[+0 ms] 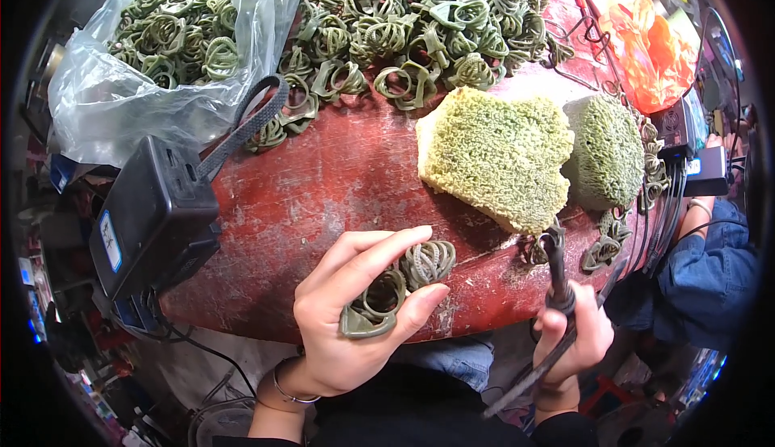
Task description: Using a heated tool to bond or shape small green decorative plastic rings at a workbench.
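My left hand (347,318) holds a green ring-shaped piece (379,306) with looped, ribbed bands between thumb and fingers, just above the near edge of the red table (274,229). Part of the piece lies behind the fingers. In my right hand (577,338) is a dark corded pen-like tool (559,269), its fingers wrapped round the handle. The tool's tip points up, close to the lower edge of a yellow-green sponge (500,152). Whether tip and sponge touch, I cannot tell. A second, thicker green sponge block (609,152) stands to its right.
A large heap of similar green pieces (387,23) lies at the far side. More fill a clear plastic bag (186,112) at far left. A black box with a strap (157,213) stands at left. An orange bag (650,52), cables and another person's sleeve (706,253) are at right.
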The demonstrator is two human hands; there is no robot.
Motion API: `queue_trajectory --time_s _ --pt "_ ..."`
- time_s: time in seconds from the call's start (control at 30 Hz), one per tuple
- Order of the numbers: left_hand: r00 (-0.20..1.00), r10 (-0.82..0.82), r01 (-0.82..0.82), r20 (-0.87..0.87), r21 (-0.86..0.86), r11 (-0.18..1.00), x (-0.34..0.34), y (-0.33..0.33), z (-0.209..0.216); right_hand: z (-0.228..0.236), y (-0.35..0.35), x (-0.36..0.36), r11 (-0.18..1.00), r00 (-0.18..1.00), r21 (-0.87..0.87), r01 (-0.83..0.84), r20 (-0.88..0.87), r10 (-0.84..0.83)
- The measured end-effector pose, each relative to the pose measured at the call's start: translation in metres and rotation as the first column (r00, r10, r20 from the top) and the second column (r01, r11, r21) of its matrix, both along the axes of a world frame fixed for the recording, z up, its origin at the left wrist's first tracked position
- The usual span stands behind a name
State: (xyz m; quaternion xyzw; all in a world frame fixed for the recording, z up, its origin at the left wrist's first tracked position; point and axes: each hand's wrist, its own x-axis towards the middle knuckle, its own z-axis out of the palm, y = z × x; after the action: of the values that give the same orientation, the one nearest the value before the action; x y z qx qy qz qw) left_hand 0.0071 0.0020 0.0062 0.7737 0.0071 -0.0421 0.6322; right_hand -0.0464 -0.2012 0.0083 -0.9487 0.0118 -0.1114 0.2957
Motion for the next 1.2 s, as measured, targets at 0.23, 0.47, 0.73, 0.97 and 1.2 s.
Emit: queue_trajectory --time_s 0.23,0.47,0.73,0.97,1.2 --pt "1.000 0.006 -0.006 0.030 0.008 1.000 -0.001 0.000 -0.001 -0.005 0.008 0.002 0.947 0.947 0.000 -0.321 -0.032 0.321" --pt "0.999 -0.015 0.012 0.042 0.053 0.999 0.000 0.001 0.000 -0.004 0.008 0.006 0.945 0.945 0.007 -0.327 -0.018 0.327" --pt "0.995 -0.044 0.038 0.086 0.075 0.996 0.002 0.003 0.001 -0.002 0.010 0.009 0.945 0.945 0.009 -0.326 -0.031 0.326" --pt "1.000 -0.001 0.000 0.027 0.022 1.000 0.001 0.002 0.001 -0.002 0.010 0.007 0.951 0.949 0.015 -0.310 -0.050 0.311" --pt "1.000 0.007 -0.007 -0.008 0.009 1.000 -0.001 0.002 0.002 -0.006 0.005 0.002 0.945 0.951 0.139 -0.296 -0.044 0.304"
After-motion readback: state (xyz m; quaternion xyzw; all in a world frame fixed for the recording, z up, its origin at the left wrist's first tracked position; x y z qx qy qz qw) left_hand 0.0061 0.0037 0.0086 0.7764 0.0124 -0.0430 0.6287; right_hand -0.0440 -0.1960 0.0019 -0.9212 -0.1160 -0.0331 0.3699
